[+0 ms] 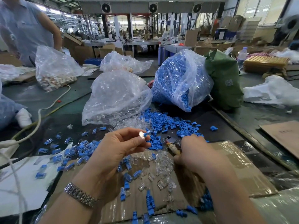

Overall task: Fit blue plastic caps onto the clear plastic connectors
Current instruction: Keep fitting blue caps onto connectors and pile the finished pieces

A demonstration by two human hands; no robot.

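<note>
Green sack (224, 81) behind; cardboard sheet (234, 160) on table; white cable (38, 117) left.

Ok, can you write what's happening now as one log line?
left hand: pinches capped connector | right hand: down in blue caps | grip: hidden

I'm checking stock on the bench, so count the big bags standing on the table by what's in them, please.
Bag of blue caps: 1
Bag of clear connectors: 1
Clear bags with pale, unclear contents: 2
Green bag, contents hidden: 1
Total: 5 bags

The loose caps and connectors are too many to count.
</note>
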